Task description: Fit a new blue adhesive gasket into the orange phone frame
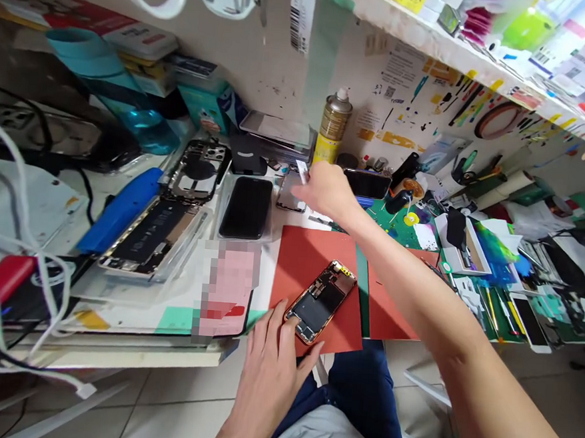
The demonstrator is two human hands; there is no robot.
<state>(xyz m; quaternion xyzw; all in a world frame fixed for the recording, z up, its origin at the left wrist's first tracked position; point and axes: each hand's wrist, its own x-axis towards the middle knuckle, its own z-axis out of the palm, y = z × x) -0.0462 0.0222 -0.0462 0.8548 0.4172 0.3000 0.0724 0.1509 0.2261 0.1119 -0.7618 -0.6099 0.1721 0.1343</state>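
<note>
An opened phone, its battery and boards bare, lies at a slant on the red mat. At its near end my left hand has fingers on the lower left corner and the thumb by the near edge, steadying it. My right hand reaches across to the back of the bench, fingers pinched on a thin white strip whose kind I cannot make out. Beneath that hand lies a silvery phone part. A yellow spray can stands just behind it.
Left of the mat are a dark-screened phone, a pink phone and another opened phone. White cables hang at far left. Tools and a white tray crowd the right side. A shelf overhangs the back.
</note>
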